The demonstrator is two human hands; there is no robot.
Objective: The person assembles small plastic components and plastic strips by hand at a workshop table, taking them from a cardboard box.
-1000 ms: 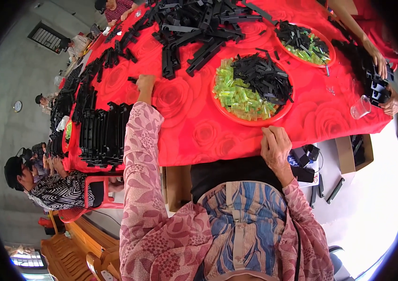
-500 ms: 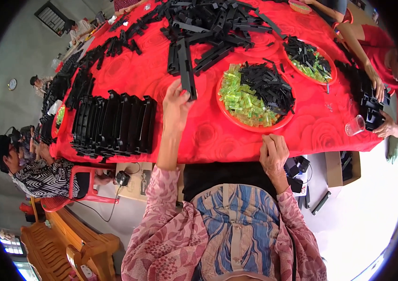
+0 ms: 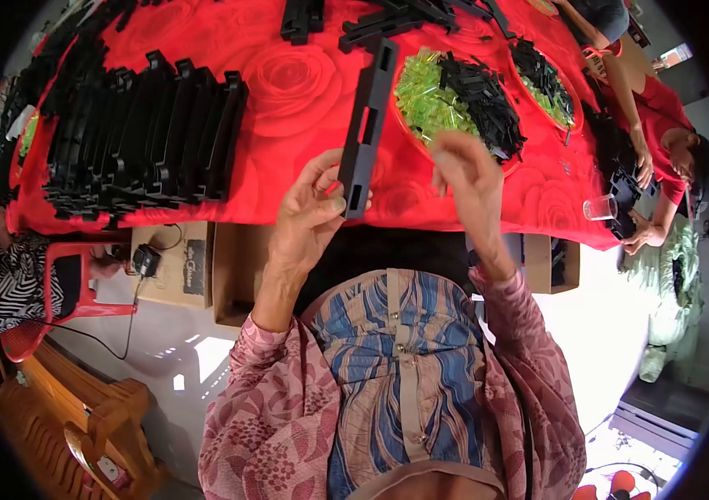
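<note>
My left hand (image 3: 314,204) grips a long black plastic strip (image 3: 364,137) with rectangular slots by its lower end, and the strip stands tilted above the table's near edge. To its right, my right hand (image 3: 469,171) hangs over the near rim of a red basin, its fingers bent and smeared by motion. Whether anything is between those fingers I cannot make out. Inside the basin lie clear yellow-green plastic pieces (image 3: 425,92) on the left and small thin black strips (image 3: 483,104) on the right.
A thick row of slotted black strips (image 3: 142,142) fills the table's left side on the red cloth (image 3: 288,92). More lie piled at the far edge (image 3: 396,21). A second basin (image 3: 575,117) and a clear cup (image 3: 600,207) stand right, near a co-worker's hands (image 3: 644,233).
The view has shifted. My left hand has drawn the black strip away from the far pile and toward me. My right hand has risen from the table edge to the basin.
</note>
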